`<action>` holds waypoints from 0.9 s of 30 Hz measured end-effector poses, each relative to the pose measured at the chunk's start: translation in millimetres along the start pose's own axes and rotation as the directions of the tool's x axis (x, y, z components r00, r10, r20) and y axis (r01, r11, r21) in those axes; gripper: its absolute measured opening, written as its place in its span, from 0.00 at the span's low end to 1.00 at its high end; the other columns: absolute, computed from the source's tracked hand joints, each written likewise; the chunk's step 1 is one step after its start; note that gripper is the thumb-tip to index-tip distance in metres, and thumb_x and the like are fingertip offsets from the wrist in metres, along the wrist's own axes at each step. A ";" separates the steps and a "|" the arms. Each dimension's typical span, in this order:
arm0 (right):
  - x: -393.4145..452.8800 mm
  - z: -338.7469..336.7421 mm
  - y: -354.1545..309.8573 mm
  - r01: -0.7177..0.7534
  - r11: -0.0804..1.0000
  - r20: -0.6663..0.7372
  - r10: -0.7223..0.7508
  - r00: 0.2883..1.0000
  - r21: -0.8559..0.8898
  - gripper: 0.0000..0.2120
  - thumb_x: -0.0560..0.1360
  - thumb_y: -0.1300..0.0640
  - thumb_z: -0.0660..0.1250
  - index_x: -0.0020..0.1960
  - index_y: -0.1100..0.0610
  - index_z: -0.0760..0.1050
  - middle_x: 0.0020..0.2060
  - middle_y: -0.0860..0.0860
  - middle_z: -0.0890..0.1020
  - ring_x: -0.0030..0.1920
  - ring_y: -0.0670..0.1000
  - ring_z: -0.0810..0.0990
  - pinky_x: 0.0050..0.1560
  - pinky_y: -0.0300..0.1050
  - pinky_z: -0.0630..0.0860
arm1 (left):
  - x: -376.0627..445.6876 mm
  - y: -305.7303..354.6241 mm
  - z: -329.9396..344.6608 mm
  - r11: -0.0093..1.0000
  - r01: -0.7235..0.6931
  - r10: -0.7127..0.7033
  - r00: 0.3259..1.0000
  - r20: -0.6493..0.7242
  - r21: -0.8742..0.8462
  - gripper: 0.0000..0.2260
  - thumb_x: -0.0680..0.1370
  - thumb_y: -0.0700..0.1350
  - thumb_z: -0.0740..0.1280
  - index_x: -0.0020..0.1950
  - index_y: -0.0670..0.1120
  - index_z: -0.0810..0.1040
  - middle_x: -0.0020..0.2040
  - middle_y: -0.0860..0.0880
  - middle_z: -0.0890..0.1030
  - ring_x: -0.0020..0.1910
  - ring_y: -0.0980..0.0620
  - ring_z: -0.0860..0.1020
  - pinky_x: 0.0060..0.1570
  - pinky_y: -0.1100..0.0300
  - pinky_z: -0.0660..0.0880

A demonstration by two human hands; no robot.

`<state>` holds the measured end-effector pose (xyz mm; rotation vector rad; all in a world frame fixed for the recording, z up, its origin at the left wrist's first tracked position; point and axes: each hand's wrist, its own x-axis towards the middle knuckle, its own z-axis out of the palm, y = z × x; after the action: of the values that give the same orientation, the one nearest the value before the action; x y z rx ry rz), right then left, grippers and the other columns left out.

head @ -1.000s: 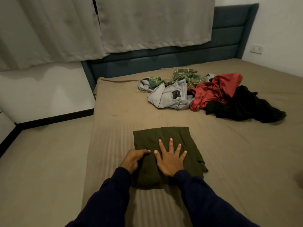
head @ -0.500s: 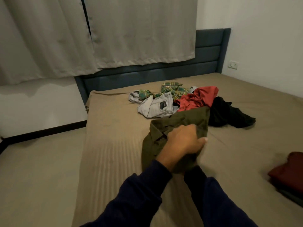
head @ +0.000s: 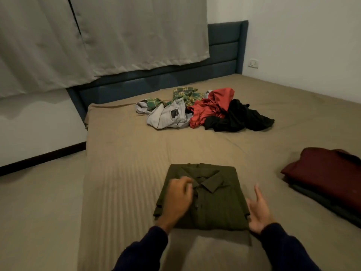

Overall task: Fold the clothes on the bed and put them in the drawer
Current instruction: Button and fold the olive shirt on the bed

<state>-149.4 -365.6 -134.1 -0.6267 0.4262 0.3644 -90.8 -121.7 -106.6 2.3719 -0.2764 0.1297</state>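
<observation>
Folded olive shirt on bed; left hand pinching collar, right hand open beside

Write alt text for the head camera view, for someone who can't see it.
A folded olive shirt lies collar-up on a tan bed, left hand at its collar, right hand open beside it. Unfolded clothes are heaped behind; folded clothes sit at right.
</observation>
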 end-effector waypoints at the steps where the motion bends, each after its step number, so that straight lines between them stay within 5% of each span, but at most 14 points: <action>1: -3.0 -1.4 -7.6 0.020 0.997 0.019 -0.018 1.000 -0.073 0.41 0.74 0.28 0.60 0.72 0.59 0.70 0.65 0.65 0.77 0.67 0.65 0.76 0.72 0.62 0.67 | 2.2 -13.5 -8.4 0.993 0.087 -0.078 0.991 -0.108 0.081 0.14 0.82 0.52 0.63 0.66 0.50 0.74 0.62 0.50 0.77 0.63 0.52 0.73 0.65 0.56 0.71; 3: -0.7 1.9 -17.6 0.052 0.929 -0.044 -0.074 0.996 -0.367 0.33 0.74 0.36 0.68 0.68 0.59 0.73 0.60 0.61 0.82 0.61 0.63 0.81 0.66 0.61 0.75 | 5.7 -39.1 -25.5 0.936 0.341 -0.331 0.937 -0.113 0.086 0.28 0.79 0.59 0.66 0.73 0.44 0.68 0.68 0.43 0.73 0.67 0.43 0.71 0.66 0.50 0.69; 5: 10.2 7.5 -18.4 0.039 0.809 -0.096 -0.117 0.989 -0.587 0.37 0.67 0.40 0.79 0.68 0.58 0.74 0.56 0.58 0.85 0.56 0.60 0.84 0.61 0.60 0.79 | 12.4 -39.7 -26.7 0.766 0.589 -0.562 0.808 0.177 -0.256 0.35 0.76 0.62 0.70 0.73 0.39 0.68 0.67 0.41 0.75 0.61 0.43 0.76 0.61 0.48 0.75; 7: 22.7 17.2 -10.1 0.057 0.710 -0.097 -0.175 0.980 -0.702 0.40 0.63 0.43 0.83 0.69 0.56 0.73 0.57 0.55 0.84 0.55 0.57 0.84 0.58 0.55 0.81 | 13.3 -44.2 -18.8 0.581 0.672 -0.571 0.739 0.358 -0.459 0.32 0.75 0.58 0.73 0.70 0.38 0.73 0.58 0.43 0.81 0.53 0.45 0.80 0.55 0.51 0.78; 12: 26.2 22.0 3.9 0.149 0.589 -0.098 -0.365 0.926 -0.794 0.28 0.74 0.52 0.75 0.71 0.53 0.70 0.61 0.53 0.80 0.58 0.53 0.80 0.62 0.54 0.78 | 22.7 -45.6 -5.9 0.646 0.565 -0.499 0.822 0.275 -0.513 0.21 0.78 0.50 0.71 0.66 0.41 0.77 0.58 0.40 0.82 0.51 0.44 0.81 0.50 0.53 0.79; 17: -2.6 -6.9 -25.6 0.304 0.571 -0.114 -0.581 0.806 -0.763 0.14 0.78 0.55 0.71 0.61 0.45 0.74 0.59 0.51 0.82 0.58 0.53 0.81 0.64 0.57 0.78 | 44.6 25.5 2.7 0.780 0.314 -0.223 0.948 0.228 -0.542 0.16 0.79 0.49 0.70 0.65 0.47 0.78 0.57 0.47 0.83 0.52 0.48 0.82 0.50 0.54 0.80; 23: -84.2 -47.9 -123.0 0.483 0.466 -0.152 -0.818 0.555 -0.742 0.19 0.81 0.58 0.67 0.71 0.55 0.72 0.61 0.50 0.81 0.59 0.51 0.81 0.55 0.43 0.80 | 99.6 167.6 52.1 0.750 0.259 -0.015 0.927 0.376 -0.609 0.09 0.80 0.47 0.70 0.59 0.49 0.81 0.52 0.46 0.85 0.50 0.46 0.84 0.51 0.51 0.82; 27: -147.9 -83.7 -199.8 0.458 0.435 -0.256 -0.879 0.402 -0.775 0.19 0.81 0.59 0.67 0.71 0.58 0.72 0.60 0.54 0.81 0.57 0.55 0.81 0.57 0.51 0.79 | 125.5 264.3 112.4 0.763 0.174 0.144 0.893 0.426 -0.623 0.08 0.82 0.45 0.67 0.60 0.48 0.80 0.54 0.46 0.84 0.52 0.45 0.83 0.55 0.47 0.81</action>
<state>-208.3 -597.6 -27.0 -1.5401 0.6501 -0.6745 -29.5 -406.4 9.2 1.6649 -0.4412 -0.4748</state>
